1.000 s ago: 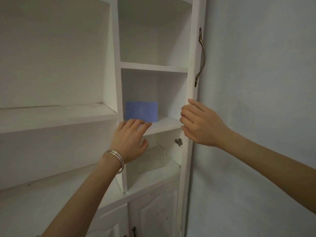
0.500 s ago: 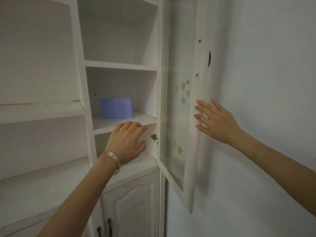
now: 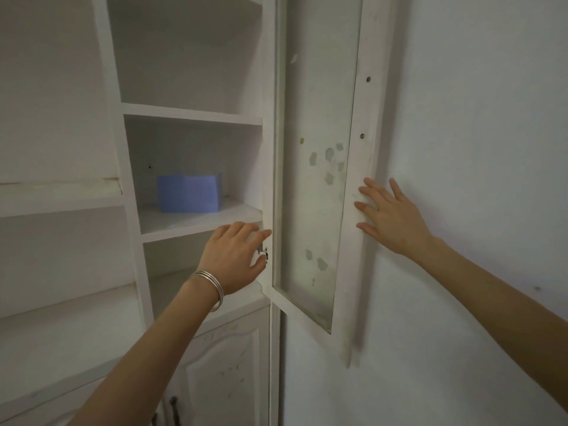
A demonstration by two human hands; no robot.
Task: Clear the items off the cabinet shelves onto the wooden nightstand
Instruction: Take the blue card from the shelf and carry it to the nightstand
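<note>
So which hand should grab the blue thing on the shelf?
The left hand. It is open and empty, right by the front edge of the shelf where the blue box stands. The right hand lies flat against the open glass door, farther off, probably keeping it open.

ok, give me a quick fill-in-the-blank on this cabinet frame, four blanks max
1. The ___ box sits on a cabinet shelf.
2. The glass door stands ___, the right hand pressing its frame.
3. The left hand, near the shelf's front edge, holds ___.
4. The silver bangles circle the ___ wrist.

Missing: blue; open; nothing; left.
</note>
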